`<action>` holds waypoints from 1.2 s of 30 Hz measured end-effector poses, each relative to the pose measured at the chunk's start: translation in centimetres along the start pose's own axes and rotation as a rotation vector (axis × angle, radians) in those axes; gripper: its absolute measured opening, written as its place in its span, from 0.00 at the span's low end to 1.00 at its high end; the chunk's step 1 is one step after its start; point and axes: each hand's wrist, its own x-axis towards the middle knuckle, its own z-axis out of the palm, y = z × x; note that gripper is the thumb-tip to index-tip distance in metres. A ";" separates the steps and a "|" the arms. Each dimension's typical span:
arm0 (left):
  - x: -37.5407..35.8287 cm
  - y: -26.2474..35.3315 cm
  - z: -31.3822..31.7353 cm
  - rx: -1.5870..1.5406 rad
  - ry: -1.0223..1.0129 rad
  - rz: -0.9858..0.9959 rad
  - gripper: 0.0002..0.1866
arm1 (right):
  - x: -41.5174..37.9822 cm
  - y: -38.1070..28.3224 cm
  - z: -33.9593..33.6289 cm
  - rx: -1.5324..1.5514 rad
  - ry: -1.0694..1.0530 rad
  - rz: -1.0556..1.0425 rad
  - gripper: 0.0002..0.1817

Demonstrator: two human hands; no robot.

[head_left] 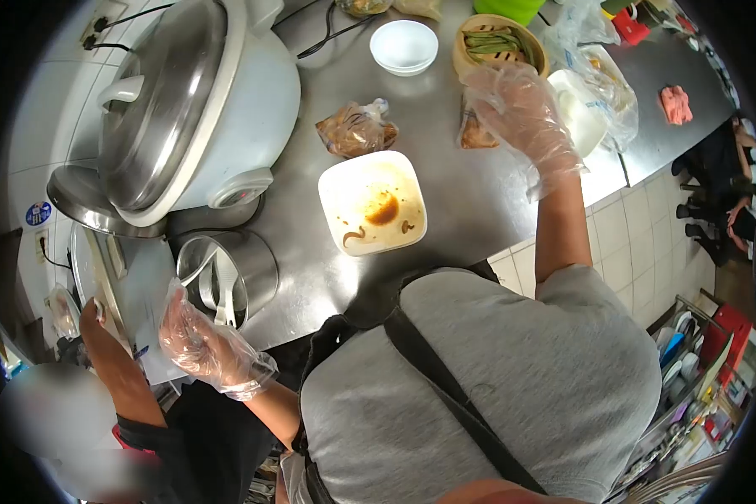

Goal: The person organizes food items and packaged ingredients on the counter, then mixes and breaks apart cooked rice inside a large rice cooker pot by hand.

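My right hand (pixel 517 113), in a clear plastic glove, reaches over the counter to the near rim of a round bamboo basket (pixel 460 52) with long green beans (pixel 504 44). Its fingers look extended, with nothing visible gripped. Partly under that hand lies a small bag of brown food (pixel 477 133). Beside a metal pot (pixel 256 273) of white utensils (pixel 227 286), my left hand (pixel 197 336), also gloved, hangs with loosely bent fingers, close to one utensil's handle. Between the hands stands a white square container (pixel 340 189) with brown sauce and a few scraps inside.
A large lidded rice cooker (pixel 260 92) stands at the left. Another plastic bag of brown food (pixel 357 130) and stacked white bowls (pixel 403 46) are on the steel counter (pixel 470 214). A white dish (pixel 575 109) sits right. Another person's arm (pixel 122 374) is at lower left.
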 end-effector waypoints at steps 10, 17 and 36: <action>0.2 3.5 0.9 -0.009 0.008 0.120 0.09 | 5.2 -6.5 9.0 0.396 -0.666 0.019 0.21; -1.6 3.8 0.0 0.132 0.009 0.014 0.10 | 4.2 -4.5 10.2 0.436 -0.676 -0.023 0.15; -5.0 2.4 5.2 -0.028 -0.487 -0.087 0.11 | 1.9 9.8 5.2 -0.058 -0.236 0.460 0.17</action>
